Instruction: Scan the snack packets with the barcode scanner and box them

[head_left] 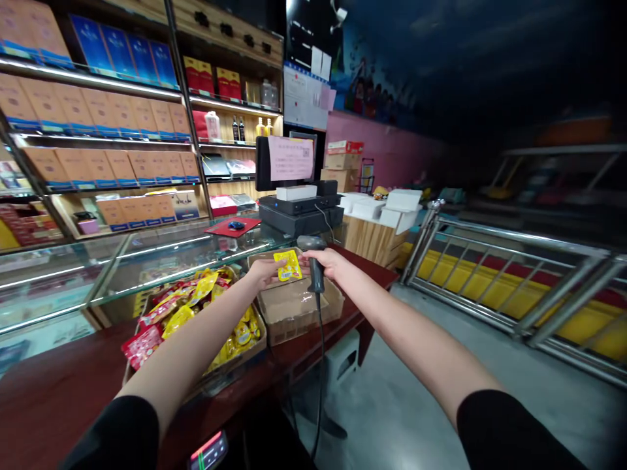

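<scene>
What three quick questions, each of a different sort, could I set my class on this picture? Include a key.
1. Which hand grips the handheld scanner?
2. True or false: the left hand holds a bottle.
3. Fill in the colour: the computer mouse lies on a ____ mat.

Key:
1. The right hand.
2. False; it holds a yellow packet.
3. Red.

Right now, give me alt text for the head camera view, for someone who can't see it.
A person's left hand holds a yellow packet beside a handheld scanner gripped in the right hand, above a cardboard box. To the left, a second box holds red and yellow packets; beyond are a glass counter, a monitor and shelves of boxed goods.
</scene>
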A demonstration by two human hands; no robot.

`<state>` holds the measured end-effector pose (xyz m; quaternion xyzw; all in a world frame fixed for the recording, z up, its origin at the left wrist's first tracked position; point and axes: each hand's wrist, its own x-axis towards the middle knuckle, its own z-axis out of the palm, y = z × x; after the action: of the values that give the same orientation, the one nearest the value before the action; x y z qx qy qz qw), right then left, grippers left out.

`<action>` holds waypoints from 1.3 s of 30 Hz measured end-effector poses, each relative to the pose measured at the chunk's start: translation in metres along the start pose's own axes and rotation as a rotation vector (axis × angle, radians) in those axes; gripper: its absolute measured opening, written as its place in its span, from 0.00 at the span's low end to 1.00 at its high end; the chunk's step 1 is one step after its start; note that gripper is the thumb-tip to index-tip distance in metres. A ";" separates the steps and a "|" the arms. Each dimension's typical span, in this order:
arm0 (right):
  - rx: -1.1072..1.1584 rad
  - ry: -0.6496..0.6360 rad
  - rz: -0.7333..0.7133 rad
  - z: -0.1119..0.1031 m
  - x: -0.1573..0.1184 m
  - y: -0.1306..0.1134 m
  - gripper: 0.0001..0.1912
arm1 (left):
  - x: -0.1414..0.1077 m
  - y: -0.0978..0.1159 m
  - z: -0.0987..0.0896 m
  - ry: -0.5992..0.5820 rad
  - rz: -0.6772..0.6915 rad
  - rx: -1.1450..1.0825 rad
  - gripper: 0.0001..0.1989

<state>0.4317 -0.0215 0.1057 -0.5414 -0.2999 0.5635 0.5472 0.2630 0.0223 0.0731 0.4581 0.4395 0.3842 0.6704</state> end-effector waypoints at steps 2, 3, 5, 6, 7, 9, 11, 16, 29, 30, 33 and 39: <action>0.014 0.030 -0.006 -0.012 0.005 -0.001 0.03 | 0.007 -0.003 0.004 0.009 -0.012 0.041 0.18; 0.018 0.041 -0.006 -0.016 0.007 0.000 0.03 | 0.010 -0.004 0.003 0.027 -0.016 0.073 0.18; 0.024 0.047 0.002 -0.020 0.011 0.002 0.03 | 0.014 -0.006 -0.005 0.063 -0.017 0.123 0.19; 0.025 0.042 0.009 -0.020 0.012 0.003 0.03 | 0.015 -0.006 -0.011 0.076 -0.016 0.134 0.19; 0.024 0.031 0.017 -0.017 0.013 0.005 0.03 | 0.015 -0.005 -0.017 0.080 -0.016 0.134 0.20; 0.022 -0.001 0.033 -0.008 0.013 0.009 0.03 | 0.011 -0.001 -0.032 0.077 -0.017 0.119 0.20; 0.018 -0.044 0.047 0.008 0.011 0.013 0.03 | 0.003 0.005 -0.048 0.084 -0.009 0.102 0.21; 0.000 -0.180 0.090 0.063 0.007 0.026 0.03 | -0.031 0.026 -0.097 0.118 0.065 0.088 0.19; -0.200 -0.386 0.187 0.193 0.005 0.059 0.05 | -0.087 0.033 -0.222 0.398 0.252 0.568 0.20; -0.220 -0.375 0.191 0.198 0.007 0.061 0.05 | -0.087 0.030 -0.227 0.423 0.281 0.714 0.20; -0.273 -0.352 0.209 0.206 0.013 0.063 0.07 | -0.083 0.019 -0.232 0.413 0.280 1.087 0.20; -0.354 -0.357 0.263 0.212 0.016 0.066 0.10 | -0.077 0.004 -0.223 0.321 0.202 1.308 0.24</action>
<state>0.2164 0.0328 0.0891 -0.5552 -0.4125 0.6548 0.3048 0.0282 0.0148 0.0518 0.7454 0.6303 0.1635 0.1428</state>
